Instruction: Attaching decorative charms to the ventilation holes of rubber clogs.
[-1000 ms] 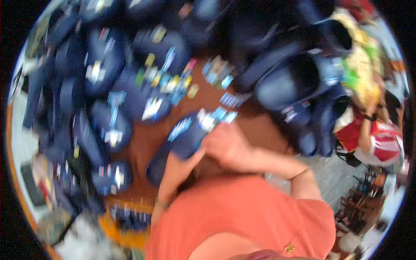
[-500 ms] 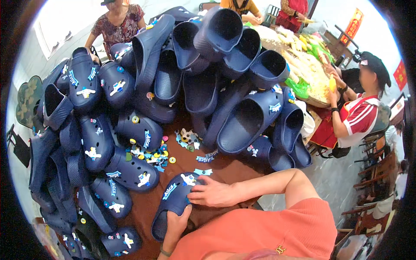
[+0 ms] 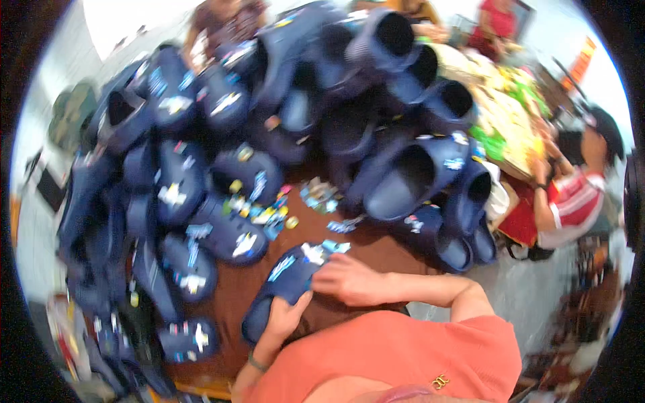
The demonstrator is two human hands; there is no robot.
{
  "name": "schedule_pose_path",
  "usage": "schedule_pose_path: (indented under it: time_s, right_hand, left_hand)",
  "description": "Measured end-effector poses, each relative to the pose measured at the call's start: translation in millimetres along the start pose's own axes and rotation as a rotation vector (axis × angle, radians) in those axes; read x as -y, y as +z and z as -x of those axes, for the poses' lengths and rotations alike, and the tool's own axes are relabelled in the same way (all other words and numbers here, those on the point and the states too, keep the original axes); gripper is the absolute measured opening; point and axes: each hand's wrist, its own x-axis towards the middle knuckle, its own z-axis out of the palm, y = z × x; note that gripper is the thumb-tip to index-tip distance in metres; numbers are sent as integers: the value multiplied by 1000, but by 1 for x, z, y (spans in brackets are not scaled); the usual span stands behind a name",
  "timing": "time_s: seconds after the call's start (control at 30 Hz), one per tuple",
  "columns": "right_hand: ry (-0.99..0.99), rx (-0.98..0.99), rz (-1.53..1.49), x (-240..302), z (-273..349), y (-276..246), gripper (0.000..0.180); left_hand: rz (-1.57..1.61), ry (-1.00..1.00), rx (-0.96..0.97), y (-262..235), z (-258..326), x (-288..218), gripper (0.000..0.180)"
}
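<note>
head view: the blue shoe point(image 3: 290, 281) lay forward-left of the hands, toe pointing forward-right. the left hand point(image 3: 287, 314), nearer its heel, gripped its side, thumb on top; the right hand point(image 3: 349, 279) curled by the toe, any hold too blurred to tell.

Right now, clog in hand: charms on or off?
On: the clog shows a white charm and a light-blue charm on its upper.

- Bright overall, with the upper-left background point(image 3: 127, 27) washed out to white.
- Deep shadow fills the gaps and openings among the piled clogs point(image 3: 379, 201).
- Motion blur smears the held clog point(image 3: 287, 285) and the right hand's fingers point(image 3: 327, 278); small charms point(image 3: 271, 213) lose their outlines.
- Fisheye curvature warps the sides; black rings the rim.
</note>
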Motion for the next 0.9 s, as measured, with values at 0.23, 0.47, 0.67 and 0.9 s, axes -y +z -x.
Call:
schedule_pose_path:
  time_s: [0.23, 0.47, 0.67, 0.9]
  right_hand:
    - [15, -79, 199, 4, -3, 7, 54]
    - [15, -143, 166, 6, -4, 8, 50]
    - [36, -369, -91, 1, 1, 10, 43]
    - [253, -683, -164, -19, 22, 23, 36]
  left_hand:
    - [-48, -177, -20, -4, 1, 7, 40]
    - [-165, -134, -99, 0, 9, 17, 38]
    - [-587, -306, -3, -10, 23, -26, 26]
    - [-688, 35, -556, -49, 29, -55, 24]
